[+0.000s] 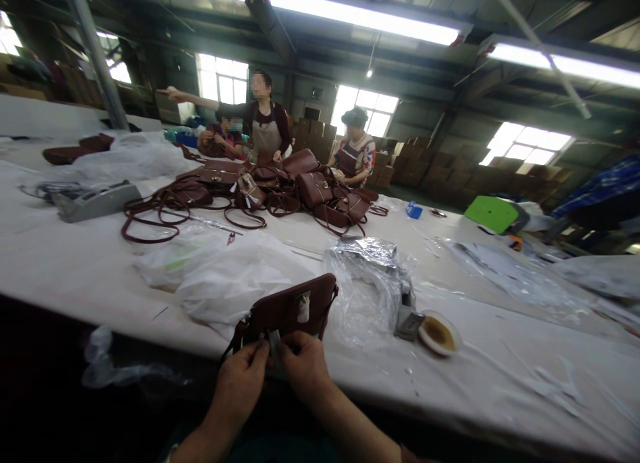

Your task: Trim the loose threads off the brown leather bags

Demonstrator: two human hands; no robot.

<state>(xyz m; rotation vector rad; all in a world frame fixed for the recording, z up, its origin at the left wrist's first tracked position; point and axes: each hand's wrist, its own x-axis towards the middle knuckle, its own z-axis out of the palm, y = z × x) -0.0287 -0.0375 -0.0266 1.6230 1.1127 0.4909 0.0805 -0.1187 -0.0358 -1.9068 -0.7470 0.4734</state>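
A dark brown handbag (295, 307) stands tilted at the table's near edge, with a piece of white wrapping over the fitting on its front. Close against its lower front, my left hand (244, 371) and my right hand (306, 364) meet with fingertips pinched. Between them shows a small pale strip (275, 342), which both hands seem to grip. What it is made of cannot be made out. The bag's strap (239, 331) hangs at its left side. My fingers hide the bottom of the bag.
Several brown bags (310, 186) with straps lie heaped across the table. White plastic wrapping (240, 276) lies behind the handbag. To the right are clear film (360, 283), a grey tape dispenser (409, 320) and a bowl of brown stuff (440, 335). Co-workers (267, 126) are beyond the table.
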